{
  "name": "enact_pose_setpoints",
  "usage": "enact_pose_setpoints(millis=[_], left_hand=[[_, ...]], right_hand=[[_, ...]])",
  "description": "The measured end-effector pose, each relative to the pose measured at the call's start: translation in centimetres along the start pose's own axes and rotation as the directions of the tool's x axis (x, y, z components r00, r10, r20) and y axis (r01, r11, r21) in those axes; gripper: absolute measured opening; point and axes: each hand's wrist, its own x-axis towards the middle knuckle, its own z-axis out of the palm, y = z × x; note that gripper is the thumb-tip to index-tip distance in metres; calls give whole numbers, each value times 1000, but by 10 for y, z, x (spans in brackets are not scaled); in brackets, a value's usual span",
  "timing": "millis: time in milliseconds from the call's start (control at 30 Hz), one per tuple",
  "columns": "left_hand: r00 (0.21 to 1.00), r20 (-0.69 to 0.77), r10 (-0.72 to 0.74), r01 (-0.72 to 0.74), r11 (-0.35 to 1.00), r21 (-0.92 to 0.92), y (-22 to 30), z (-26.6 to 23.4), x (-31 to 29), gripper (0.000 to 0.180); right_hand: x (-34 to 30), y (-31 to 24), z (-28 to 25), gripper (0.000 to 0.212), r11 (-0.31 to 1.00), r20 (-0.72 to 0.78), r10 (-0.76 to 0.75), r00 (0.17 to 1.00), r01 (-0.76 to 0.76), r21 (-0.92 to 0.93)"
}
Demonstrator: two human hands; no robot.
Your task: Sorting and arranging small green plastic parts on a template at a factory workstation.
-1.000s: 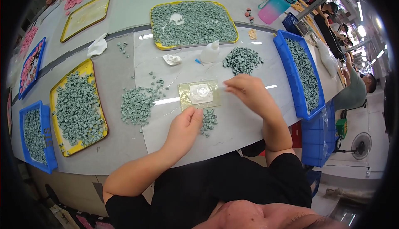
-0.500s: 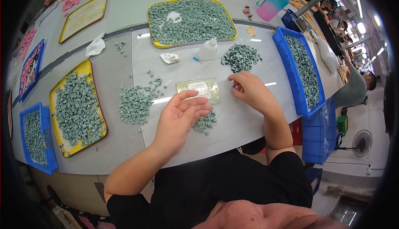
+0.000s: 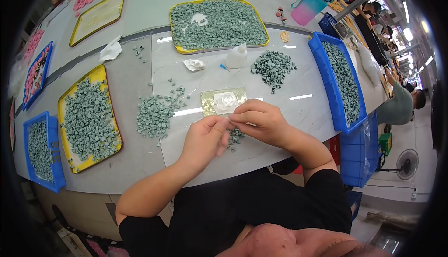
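Observation:
My left hand (image 3: 204,138) and my right hand (image 3: 261,120) meet fingertip to fingertip just in front of a flat greenish pad (image 3: 208,101) with a round clear glue-like patch (image 3: 227,99) on it. Both are closed in a pinch; what sits between the fingers is too small and hidden to make out. Below them lies a small heap of green pieces (image 3: 235,137), partly covered by my hands. To the left spreads a larger heap of pale green pieces (image 3: 155,116). A darker green heap (image 3: 273,68) lies beyond my right hand, beside a white squeeze bottle (image 3: 236,56) and a blue cap (image 3: 223,66).
Yellow-rimmed trays of green pieces stand at the back (image 3: 219,26) and left (image 3: 91,121). Blue bins flank the table, right (image 3: 322,79) and left (image 3: 57,156). Crumpled tissue (image 3: 193,64) lies near the bottle. A teal-pink water bottle (image 3: 308,7) stands behind; other people sit farther off.
My right hand has moved left from near the dark heap to meet my left hand. My left hand's fingers have closed into a pinch. The view has shifted slightly.

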Motion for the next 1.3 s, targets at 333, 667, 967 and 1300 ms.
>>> enact_pose_setpoints(millis=[333,667,967,1300], left_hand=[[999,25,49,-51,995,89,2,-4,-2,24],[938,-311,155,-241,935,-260,10,-8,-4,14],[971,-195,141,-179,965,-192,12,-25,-13,20],[956,-178,234,-257,959,-119,8,-17,-9,21]], right_hand=[[3,3,-1,23,1000,11,6,1000,-6,-26],[18,3,-1,34,784,199,-221,955,296,-547],[20,-2,0,32,784,256,-238,937,341,-518],[15,-4,6,11,602,102,633,767,-571,558]])
